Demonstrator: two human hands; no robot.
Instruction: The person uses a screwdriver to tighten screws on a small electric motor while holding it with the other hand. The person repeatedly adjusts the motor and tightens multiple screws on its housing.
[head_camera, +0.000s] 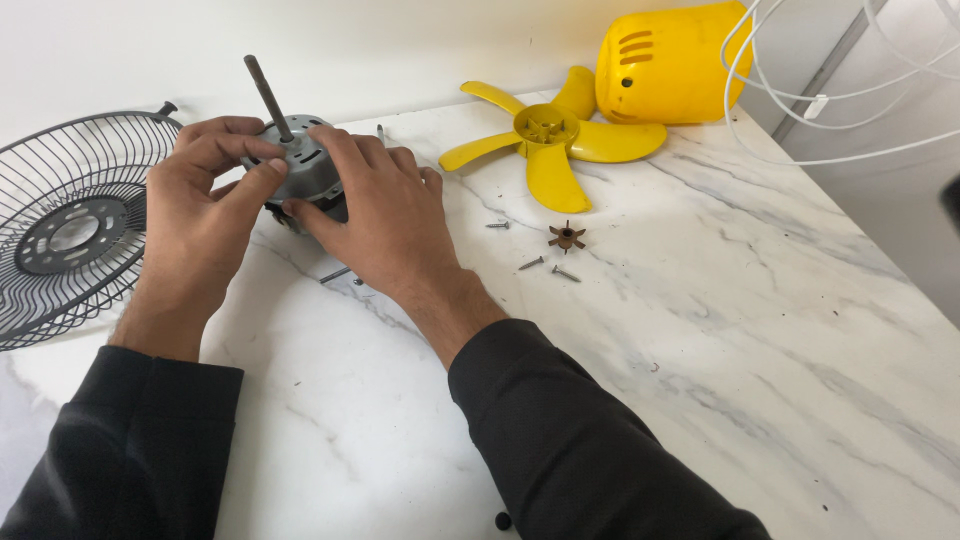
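Here, fan motor (300, 170) between left hand (205, 200), right hand (385, 215)

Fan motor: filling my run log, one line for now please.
left hand on fan motor | right hand on it | yellow blade apart

Both forearms in dark sleeves reach forward from the near edge, wrists bare. The left hand (195, 190) curls its fingers inward, thumb extended toward the right. The right hand (385, 215) lies palm down, fingers bent and spread, meeting the left
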